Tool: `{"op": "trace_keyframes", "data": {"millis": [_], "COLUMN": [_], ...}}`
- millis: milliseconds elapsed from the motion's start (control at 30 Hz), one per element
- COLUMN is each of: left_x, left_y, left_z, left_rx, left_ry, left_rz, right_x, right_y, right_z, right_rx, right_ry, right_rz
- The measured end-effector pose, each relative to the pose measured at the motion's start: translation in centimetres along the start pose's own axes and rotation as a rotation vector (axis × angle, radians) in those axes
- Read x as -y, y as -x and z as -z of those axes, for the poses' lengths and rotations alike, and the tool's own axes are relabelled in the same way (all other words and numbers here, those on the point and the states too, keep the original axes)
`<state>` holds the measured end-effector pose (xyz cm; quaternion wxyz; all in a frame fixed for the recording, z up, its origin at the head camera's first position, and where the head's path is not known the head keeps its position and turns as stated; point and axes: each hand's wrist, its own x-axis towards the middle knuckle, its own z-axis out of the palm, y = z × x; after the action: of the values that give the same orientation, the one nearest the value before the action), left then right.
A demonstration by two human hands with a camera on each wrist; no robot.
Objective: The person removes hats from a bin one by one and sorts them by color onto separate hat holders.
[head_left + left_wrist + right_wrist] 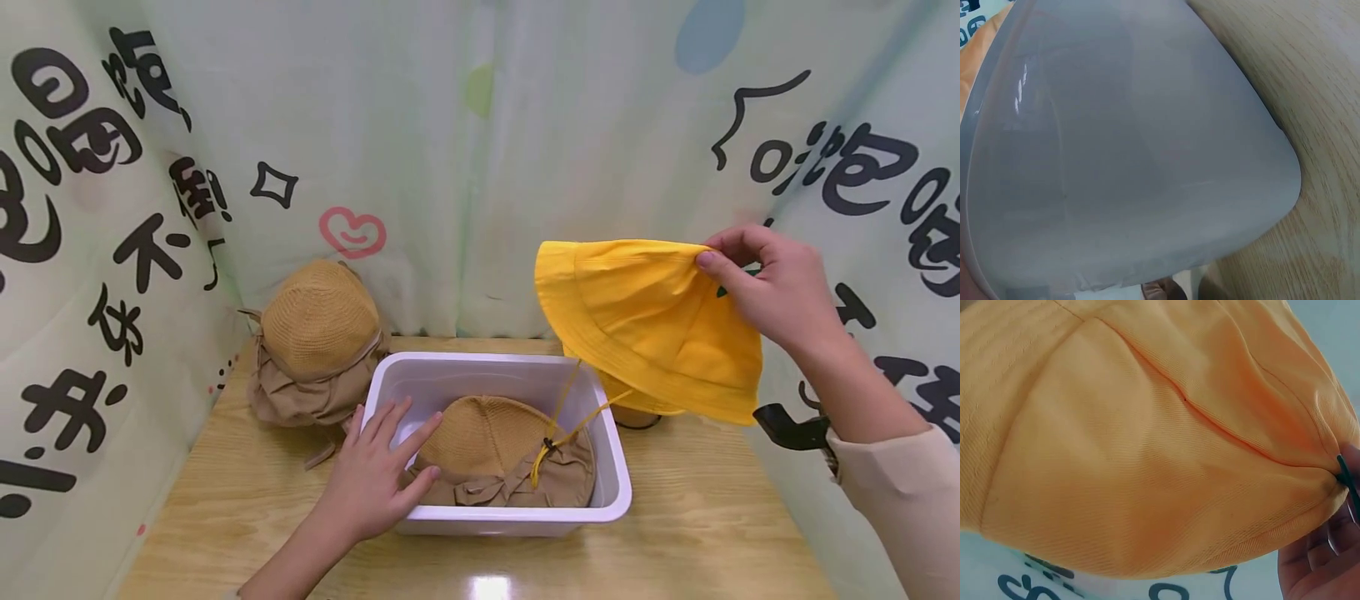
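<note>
A yellow bucket hat (637, 317) hangs tilted above the right end of a white plastic bin (502, 514). My right hand (780, 283) pinches it by the crown, near a small green stem (1346, 481). Its yellow chin cord (567, 433), with a dark toggle, dangles into the bin. Inside the bin lies a tan knitted sun hat (487, 433) with a brown fabric brim. My left hand (375, 475) reaches over the bin's left side with fingers spread, close to that hat. In the left wrist view the bin's outer wall (1135, 150) fills most of the picture.
Another tan and brown hat (318, 333) sits on the wooden table (697, 517), left of the bin. Behind the bin's right end, more yellow fabric (622, 396) shows, mostly hidden. Printed curtains (450, 167) close off the back and sides.
</note>
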<state>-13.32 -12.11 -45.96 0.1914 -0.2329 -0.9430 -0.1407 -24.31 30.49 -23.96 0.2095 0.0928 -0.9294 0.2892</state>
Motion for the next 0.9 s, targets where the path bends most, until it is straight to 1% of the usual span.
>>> {"op": "trace_keyframes", "data": {"millis": [167, 300, 433, 667, 767, 900], "left_x": [-0.1, -0.2, -0.3, -0.1, -0.1, -0.1], "left_y": [-0.1, -0.2, -0.2, -0.1, -0.1, -0.1], "left_z": [0.0, 0.0, -0.1, -0.1, 0.0, 0.1], "left_rx": [-0.011, -0.035, -0.053, -0.04, -0.033, -0.022], "left_ry": [-0.009, -0.007, -0.007, -0.015, -0.014, -0.016], "left_rz": [-0.015, -0.028, -0.036, -0.025, -0.02, -0.017], "right_x": [-0.8, -1.5, -2.2, -3.1, -3.2, -3.0], "right_y": [-0.3, -0.6, -0.9, -1.7, -2.1, -2.4], "right_z": [1.4, 2.2, 2.6, 3.0, 3.2, 3.7], "right_rx": [-0.004, -0.03, -0.054, -0.067, -0.075, -0.091], "right_ry": [-0.016, -0.028, -0.009, 0.017, 0.036, 0.069], "right_rz": [-0.043, -0.049, -0.06, -0.119, -0.146, -0.163]}}
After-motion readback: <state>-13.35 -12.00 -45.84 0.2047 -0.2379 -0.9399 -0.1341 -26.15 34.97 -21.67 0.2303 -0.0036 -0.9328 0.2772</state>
